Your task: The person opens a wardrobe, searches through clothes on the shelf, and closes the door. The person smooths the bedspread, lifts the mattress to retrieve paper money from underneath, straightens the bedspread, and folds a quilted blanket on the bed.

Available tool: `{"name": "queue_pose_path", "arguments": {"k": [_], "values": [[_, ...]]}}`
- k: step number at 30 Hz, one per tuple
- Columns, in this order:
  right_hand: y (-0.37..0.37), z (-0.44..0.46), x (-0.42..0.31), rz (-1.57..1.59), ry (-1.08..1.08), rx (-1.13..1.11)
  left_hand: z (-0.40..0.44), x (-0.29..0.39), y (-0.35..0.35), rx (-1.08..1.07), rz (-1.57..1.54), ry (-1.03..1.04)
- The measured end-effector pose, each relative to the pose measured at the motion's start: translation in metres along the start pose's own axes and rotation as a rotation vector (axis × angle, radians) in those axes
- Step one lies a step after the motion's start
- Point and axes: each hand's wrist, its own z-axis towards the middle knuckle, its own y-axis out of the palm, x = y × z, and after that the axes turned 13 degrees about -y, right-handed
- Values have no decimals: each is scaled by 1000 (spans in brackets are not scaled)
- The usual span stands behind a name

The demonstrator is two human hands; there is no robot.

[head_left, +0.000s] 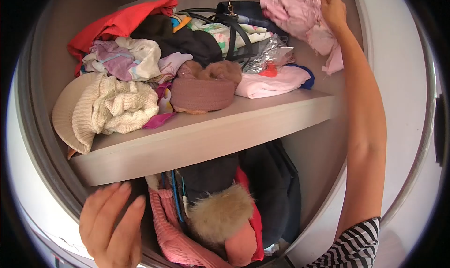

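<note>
My right hand (pixel 333 11) is closed on a crumpled pink cloth item (pixel 300 10) with ruffles, held up at the right side of the upper shelf; part of it hangs down along the cabinet wall. Its exact kind does not show. Low at the left, my left hand (pixel 112 226) holds nothing, its fingers apart and half bent, in front of the lower compartment. Nearest above it on the shelf lies a cream knitted cap (pixel 108 104) with a brim. Beside the cap sits a mauve-brown fuzzy headband (pixel 204 92), and right of that a folded pale pink cloth (pixel 269 81).
The shelf board (pixel 206 144) divides the cabinet. Behind the cap are a red cloth (pixel 122 22), a lilac and white cloth (pixel 123 59), a dark cloth (pixel 192 43) and a silvery plastic packet (pixel 272 56). Below hang a pink knit (pixel 173 230) and a fur pompom (pixel 222 212).
</note>
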Motion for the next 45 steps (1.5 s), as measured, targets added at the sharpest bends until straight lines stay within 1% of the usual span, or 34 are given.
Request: {"name": "queue_pose_path", "arguments": {"k": [1, 2, 4, 6, 8, 10, 12, 13, 15, 16, 18, 19, 21, 23, 24, 25, 26, 27, 29, 32, 37, 39, 43, 45], "values": [[-7, 3, -3, -63, -48, 85, 13, -2, 3, -66, -31, 52], [-12, 3, -7, -65, -44, 82, 27, -4, 8, -132, -62, 103], [-21, -5, -31, -72, -179, 217, 66, 9, 29, -36, -57, 273], [-24, -19, -52, -72, -154, 241, 101, 24, 50, -180, -162, 308], [-22, -25, -59, -80, -129, 271, 140, 34, 83, -155, -92, 514], [-13, -34, -55, -69, -189, 356, 170, 42, 123, -235, -185, 582], [-9, -41, -52, -93, -162, 348, 184, 54, 157, -274, -164, 618], [-10, -45, -52, -79, -118, 297, 188, 60, 172, -269, -166, 630], [-12, -53, -51, -33, -41, 212, 196, 70, 192, -367, -15, 653], [-10, -56, -44, -44, -42, 213, 201, 73, 195, -363, -22, 661], [-3, -62, -31, -23, 43, 97, 211, 78, 200, -388, 61, 688], [-2, -63, -28, -28, 46, 96, 214, 79, 203, -389, 58, 694], [-1, -69, -25, -44, 13, 95, 220, 82, 209, -318, 205, 647], [-6, -73, -27, -57, 38, 93, 252, 71, 227, -127, 160, 546], [-8, -71, -28, -70, 57, 93, 273, 66, 224, -176, 165, 424], [-8, -70, -25, -67, 59, 101, 283, 59, 223, -116, 77, 375], [-8, -71, -21, -92, 99, 88, 293, 53, 225, -112, 85, 378], [-8, -72, -16, -118, 139, 71, 301, 48, 230, -150, 32, 311], [-10, -72, -16, -101, 134, 84, 308, 44, 233, -198, -49, 197], [-10, -74, -14, -102, 118, 102, 316, 38, 242, -226, -67, 154], [-12, -71, -18, -114, 88, 76, 324, 30, 250, -249, -149, 173], [-17, -73, -26, -63, 155, 67, 326, 29, 254, -251, -172, 168], [-11, -71, -19, -107, 139, 59, 324, 27, 249, -270, -191, 196], [-11, -71, -21, -109, 169, 84, 322, 27, 246, -269, -205, 218]]}}
